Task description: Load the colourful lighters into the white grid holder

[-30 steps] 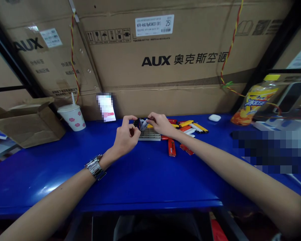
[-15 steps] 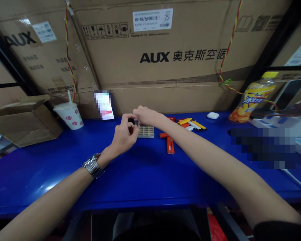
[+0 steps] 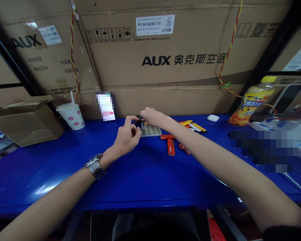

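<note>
My left hand [image 3: 127, 135], with a metal watch [image 3: 95, 166] on its wrist, is curled at the left end of a pale grid tray [image 3: 152, 131]. Its thumb and forefinger bend round in a C, and what they grip is hidden. From above, my right hand [image 3: 153, 116] reaches over the tray's back, fingers closed and pointing down, their tips mostly out of sight. Between the hands a small dark grey piece [image 3: 142, 124], perhaps a lighter, stands upright at the tray. Red pieces that look like lighters [image 3: 171, 147] lie right of the tray, partly behind my right forearm.
Yellow, white and red lighter-like pieces [image 3: 196, 127] are heaped beyond my right forearm. A white earbud case [image 3: 213, 118] and a drink bottle [image 3: 252, 103] stand farther right. At left are a lit phone [image 3: 105, 106], a paper cup [image 3: 70, 116] and an open carton [image 3: 27, 124].
Both hands and the tray have shifted a little to the right. More of the upright grey piece shows between my hands. A red piece beside my right forearm has come into view.
</note>
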The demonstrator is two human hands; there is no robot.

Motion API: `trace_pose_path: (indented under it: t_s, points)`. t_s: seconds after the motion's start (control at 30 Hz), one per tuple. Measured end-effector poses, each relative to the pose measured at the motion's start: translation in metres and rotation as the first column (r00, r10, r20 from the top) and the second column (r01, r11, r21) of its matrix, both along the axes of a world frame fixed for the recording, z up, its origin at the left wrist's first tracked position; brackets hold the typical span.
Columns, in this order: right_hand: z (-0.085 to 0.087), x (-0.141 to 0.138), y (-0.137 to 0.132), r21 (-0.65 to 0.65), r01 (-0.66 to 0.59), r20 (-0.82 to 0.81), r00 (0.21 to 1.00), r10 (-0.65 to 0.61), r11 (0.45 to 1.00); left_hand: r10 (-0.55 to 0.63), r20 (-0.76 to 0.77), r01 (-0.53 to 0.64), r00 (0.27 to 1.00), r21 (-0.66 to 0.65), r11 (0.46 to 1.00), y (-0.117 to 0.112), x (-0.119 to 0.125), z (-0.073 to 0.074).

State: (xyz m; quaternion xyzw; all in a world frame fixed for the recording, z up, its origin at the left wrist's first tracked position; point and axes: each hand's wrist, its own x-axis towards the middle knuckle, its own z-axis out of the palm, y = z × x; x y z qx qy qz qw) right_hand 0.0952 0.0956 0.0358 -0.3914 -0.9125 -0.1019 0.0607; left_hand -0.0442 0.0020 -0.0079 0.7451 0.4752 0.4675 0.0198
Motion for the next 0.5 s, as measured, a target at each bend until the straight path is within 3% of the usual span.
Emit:
trace_pose_path:
  t_s: [0.17, 0.27, 0.37, 0.43, 0.5]
  points:
    - [0.000, 0.018, 0.004, 0.012, 0.031, -0.055, 0.998, -0.030, 0.999, -0.026, -0.007, 0.026, 1.000, -0.009, 1.000, 0.000, 0.000, 0.000]
    - [0.010, 0.045, -0.003, 0.018, 0.013, -0.109, 0.994, -0.011, 1.000, -0.034, -0.012, 0.034, 0.999, -0.005, 0.999, 0.000, 0.000, 0.000]
    - [0.021, 0.086, -0.011, -0.139, -0.053, 0.001, 0.999, 0.054, 0.989, -0.034, -0.030, 0.034, 0.999, 0.003, 0.999, 0.000, 0.000, 0.000]
    - [0.025, 0.114, -0.014, -0.267, -0.040, 0.064, 0.996, 0.059, 0.963, -0.035, -0.046, 0.035, 0.998, 0.002, 0.999, 0.001, 0.000, 0.000]
    - [0.025, 0.138, -0.014, -0.309, 0.008, 0.094, 0.995, 0.022, 0.951, -0.042, -0.059, 0.042, 0.997, -0.001, 0.999, 0.001, 0.000, 0.001]
